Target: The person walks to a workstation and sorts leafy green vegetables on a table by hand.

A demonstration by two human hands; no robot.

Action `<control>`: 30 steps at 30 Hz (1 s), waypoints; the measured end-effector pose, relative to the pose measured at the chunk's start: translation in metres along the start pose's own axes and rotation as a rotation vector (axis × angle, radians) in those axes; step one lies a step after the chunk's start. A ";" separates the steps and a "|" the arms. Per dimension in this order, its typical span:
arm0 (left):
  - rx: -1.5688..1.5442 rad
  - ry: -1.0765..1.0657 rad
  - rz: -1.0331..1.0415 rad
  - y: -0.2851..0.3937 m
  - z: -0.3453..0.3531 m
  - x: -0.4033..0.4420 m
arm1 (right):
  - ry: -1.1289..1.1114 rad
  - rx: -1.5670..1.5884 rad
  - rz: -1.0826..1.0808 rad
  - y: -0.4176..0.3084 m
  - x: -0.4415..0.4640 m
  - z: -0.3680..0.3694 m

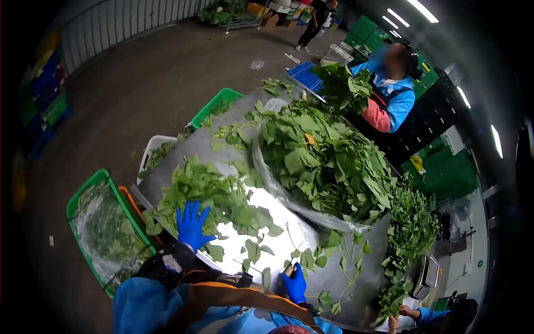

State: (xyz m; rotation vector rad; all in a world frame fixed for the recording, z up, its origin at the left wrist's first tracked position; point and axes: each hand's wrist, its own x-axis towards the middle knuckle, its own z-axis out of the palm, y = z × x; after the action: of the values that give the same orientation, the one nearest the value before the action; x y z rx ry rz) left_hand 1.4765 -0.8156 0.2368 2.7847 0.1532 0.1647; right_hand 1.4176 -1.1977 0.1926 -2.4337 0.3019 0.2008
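Left hand (193, 227) spread wide, right hand (295, 285) curled in.
Gloved in blue, the left lies further forward, back upward, fingers (188, 212) fanned and thumb (204, 215) angled inward; the right sits lower, fingers bent in a grip.

Loose leaves (192, 186) on table (374, 278); bagged heap (325, 158) behind, rightward; crate (103, 176) left of table.

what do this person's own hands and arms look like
The left hand and right hand wear bright blue gloves. The left sleeve is blue, with a dark stretch bearing pale patches near the wrist. The right sleeve cannot be made out clearly.
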 end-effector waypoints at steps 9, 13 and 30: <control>0.013 -0.026 0.095 -0.054 -0.006 0.040 | 0.311 -0.098 0.130 -0.079 0.007 0.047; -0.071 0.049 0.071 -0.100 -0.010 0.073 | 0.316 -0.056 0.194 -0.081 0.007 0.059; -0.418 0.194 -0.074 -0.293 -0.043 0.254 | 0.402 0.010 0.158 -0.110 0.011 0.078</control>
State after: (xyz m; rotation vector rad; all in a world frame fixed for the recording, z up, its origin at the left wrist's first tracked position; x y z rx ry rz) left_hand 1.6962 -0.4953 0.1995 2.3411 0.2393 0.3996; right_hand 1.4526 -1.0672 0.1967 -2.4271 0.6705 -0.2261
